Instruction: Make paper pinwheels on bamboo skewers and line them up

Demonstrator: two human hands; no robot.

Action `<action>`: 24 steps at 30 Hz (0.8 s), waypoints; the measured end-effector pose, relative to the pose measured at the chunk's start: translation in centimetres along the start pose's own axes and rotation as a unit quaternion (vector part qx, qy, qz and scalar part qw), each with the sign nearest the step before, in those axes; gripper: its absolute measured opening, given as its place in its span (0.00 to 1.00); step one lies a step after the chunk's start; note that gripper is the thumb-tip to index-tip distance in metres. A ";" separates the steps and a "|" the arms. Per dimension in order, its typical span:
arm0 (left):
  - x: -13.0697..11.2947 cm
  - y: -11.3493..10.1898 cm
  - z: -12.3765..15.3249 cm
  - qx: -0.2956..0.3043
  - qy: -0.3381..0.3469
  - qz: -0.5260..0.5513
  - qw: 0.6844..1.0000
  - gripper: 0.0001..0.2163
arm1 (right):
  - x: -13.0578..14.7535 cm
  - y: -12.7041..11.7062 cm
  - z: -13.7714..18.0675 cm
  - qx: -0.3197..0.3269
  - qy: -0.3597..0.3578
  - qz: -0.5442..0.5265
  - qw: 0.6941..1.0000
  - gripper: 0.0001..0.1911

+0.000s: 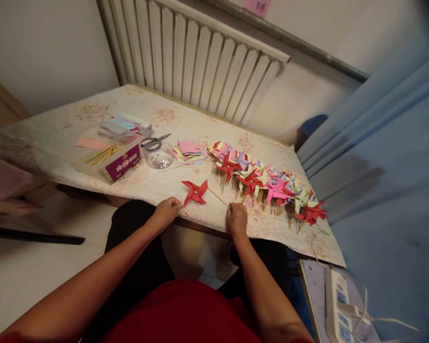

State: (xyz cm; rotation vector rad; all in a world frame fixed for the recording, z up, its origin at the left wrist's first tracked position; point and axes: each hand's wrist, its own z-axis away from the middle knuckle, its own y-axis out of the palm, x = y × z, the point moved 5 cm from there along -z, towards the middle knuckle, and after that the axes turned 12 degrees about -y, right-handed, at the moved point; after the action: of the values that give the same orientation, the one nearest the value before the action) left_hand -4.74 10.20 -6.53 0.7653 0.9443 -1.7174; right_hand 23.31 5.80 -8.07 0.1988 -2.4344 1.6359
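A red paper pinwheel [195, 192] with a shiny centre lies near the front edge of the table. My left hand [167, 211] is closed in a pinch just left of its lower blade; what sits between the fingertips, if anything, is too small to make out. To the right, my right hand [237, 219] has its fingers closed on the near end of a thin wooden stick [218, 197]. That stick slants up and left, its far end close to the pinwheel's right blade.
Finished pinwheels [252, 181] on sticks stand crowded at the right. Paper squares [189, 150], a clear dish [159, 159] of small shiny pieces, scissors [155, 142] and a box [123, 164] of sticks lie behind and left. A power strip [338, 305] is at lower right.
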 end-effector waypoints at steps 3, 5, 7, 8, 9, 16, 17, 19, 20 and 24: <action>-0.8 -1.0 -1.9 -0.043 0.082 -0.143 0.985 0.04 | 0.2 0.7 -0.6 0.031 -0.036 0.030 0.998 0.12; -1.2 -1.4 -3.0 -0.063 0.127 -0.219 0.965 0.06 | 0.2 0.9 -1.0 0.050 -0.051 0.042 0.997 0.13; -1.4 -1.5 -4.1 -0.076 0.154 -0.281 0.944 0.07 | 0.1 1.0 -1.3 0.063 -0.058 0.050 0.995 0.13; -1.5 -1.5 -4.5 -0.080 0.163 -0.307 0.934 0.07 | 0.1 1.0 -1.3 0.067 -0.059 0.051 0.995 0.13; -1.5 -1.5 -4.8 -0.082 0.170 -0.330 0.925 0.08 | 0.0 1.0 -1.3 0.071 -0.061 0.050 0.994 0.13; -2.0 -0.8 -6.2 -0.094 0.206 -0.413 0.882 0.10 | -1.3 0.3 0.2 0.058 -0.060 0.013 0.996 0.14; -2.1 -0.7 -6.4 -0.097 0.220 -0.411 0.879 0.09 | -1.7 0.2 0.5 0.052 -0.060 0.003 0.997 0.14; -2.2 -0.5 -6.7 -0.100 0.262 -0.405 0.870 0.09 | -2.5 0.0 1.0 0.034 -0.063 -0.015 0.997 0.14; -2.3 -0.5 -6.9 -0.102 0.286 -0.403 0.863 0.08 | -2.9 0.0 1.3 0.022 -0.067 -0.023 0.997 0.14; -2.1 -0.8 -7.4 -0.136 0.362 -0.401 0.830 0.11 | -3.9 -0.5 1.9 -0.033 -0.097 -0.052 0.993 0.13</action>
State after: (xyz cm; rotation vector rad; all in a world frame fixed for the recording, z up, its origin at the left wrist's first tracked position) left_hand -4.35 17.75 -8.29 0.9113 2.2396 -1.9135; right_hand 27.01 3.86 -9.30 0.4869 -2.5650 1.5545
